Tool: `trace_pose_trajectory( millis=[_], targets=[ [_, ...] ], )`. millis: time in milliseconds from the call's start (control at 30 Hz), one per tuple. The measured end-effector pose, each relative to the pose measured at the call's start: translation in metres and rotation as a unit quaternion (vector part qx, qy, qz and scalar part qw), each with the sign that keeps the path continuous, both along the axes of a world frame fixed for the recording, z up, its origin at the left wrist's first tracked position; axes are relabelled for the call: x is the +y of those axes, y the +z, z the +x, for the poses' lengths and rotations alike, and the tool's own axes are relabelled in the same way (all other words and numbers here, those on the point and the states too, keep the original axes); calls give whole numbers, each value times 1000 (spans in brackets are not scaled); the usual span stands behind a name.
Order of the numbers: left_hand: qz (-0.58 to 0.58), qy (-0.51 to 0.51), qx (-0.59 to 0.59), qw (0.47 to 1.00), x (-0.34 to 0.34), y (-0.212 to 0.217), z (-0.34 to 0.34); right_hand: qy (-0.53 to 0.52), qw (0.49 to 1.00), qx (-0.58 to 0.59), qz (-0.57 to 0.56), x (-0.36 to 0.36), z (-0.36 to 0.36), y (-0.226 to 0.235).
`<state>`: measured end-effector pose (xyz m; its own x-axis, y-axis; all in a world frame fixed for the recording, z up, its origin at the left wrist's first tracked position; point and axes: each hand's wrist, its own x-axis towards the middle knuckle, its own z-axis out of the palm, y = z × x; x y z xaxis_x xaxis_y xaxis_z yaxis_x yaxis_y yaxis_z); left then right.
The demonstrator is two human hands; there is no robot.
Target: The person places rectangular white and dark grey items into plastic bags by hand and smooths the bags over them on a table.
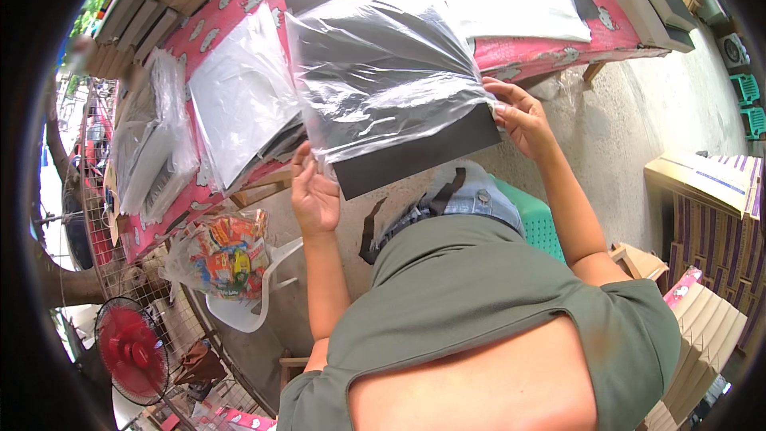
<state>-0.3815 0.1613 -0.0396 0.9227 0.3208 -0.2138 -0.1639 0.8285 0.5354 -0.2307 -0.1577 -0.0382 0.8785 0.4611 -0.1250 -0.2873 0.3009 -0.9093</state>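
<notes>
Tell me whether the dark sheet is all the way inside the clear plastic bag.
Partly in: the dark sheet's lower edge protrudes below the clear plastic bag, held by both hands.

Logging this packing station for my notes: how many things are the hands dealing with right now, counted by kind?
Flat black rectangular sheet, held by left hand and right hand: 1
Clear plastic bag around the sheet: 1
Total: 2
</notes>
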Motion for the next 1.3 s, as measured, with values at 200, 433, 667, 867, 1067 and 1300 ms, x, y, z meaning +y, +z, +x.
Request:
trace_pose_trajectory(
  millis=[200,433,667,867,1067,1300],
  targets=[
    [259,-80,122,955,-16,30,-2,-50,986,-22,-155,18,-17,0],
    [261,-22,171,950,-20,13,-23,-114,804,-387,-436,-9,-43,11],
    [235,220,164,932,-51,0,-19,179,741,-511,-397,-51,-69,33],
    [392,409,167,807,-33,-11,18,201,901,58,-380,15,-29,36],
    [280,568,297,715,59,32,43,196,969,7,-150,141,-2,63],
    [442,538,369,616,195,8,24,246,963,-27,-105,301,35,12]
  ],
)
